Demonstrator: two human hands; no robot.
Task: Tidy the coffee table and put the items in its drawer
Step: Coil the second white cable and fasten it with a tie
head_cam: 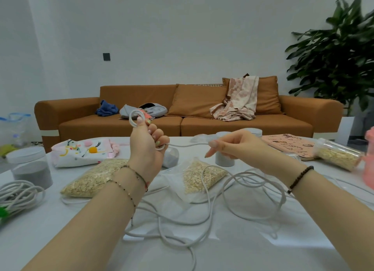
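Cable horiz. – L hand – R hand

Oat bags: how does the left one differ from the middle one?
The left oat bag looks bigger and fuller; the middle oat bag is smaller, with slack empty plastic round its oats. A loop of the white cable lies across the middle oat bag; none shows on top of the left oat bag. Both are clear plastic, hold pale flakes and lie flat on the table.

Bare forearms, beaded bracelets, possibly pastel nails
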